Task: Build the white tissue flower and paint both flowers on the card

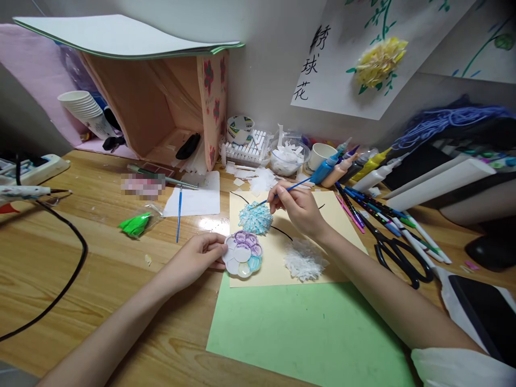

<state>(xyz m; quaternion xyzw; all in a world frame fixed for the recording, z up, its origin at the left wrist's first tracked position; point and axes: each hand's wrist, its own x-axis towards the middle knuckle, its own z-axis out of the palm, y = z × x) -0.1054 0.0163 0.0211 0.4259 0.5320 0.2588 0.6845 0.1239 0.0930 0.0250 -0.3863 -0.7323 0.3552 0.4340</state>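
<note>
My left hand pinches the rim of a white flower-shaped paint palette, with purple and blue paint in several of its wells. Between the fingers of my right hand is a thin blue paintbrush. The brush tip meets a blue-and-white paper flower, or hovers just over it; I cannot tell which. That flower lies on a cream sheet marked with dark curved lines. A white paper flower sits lower on the same sheet, beneath my right forearm.
Under the cream sheet lies green paper. Black-handled scissors, pens and paint bottles line the right side. A second brush and a green bundle in plastic lie left. Behind stand a bowl of paper scraps and a pink box.
</note>
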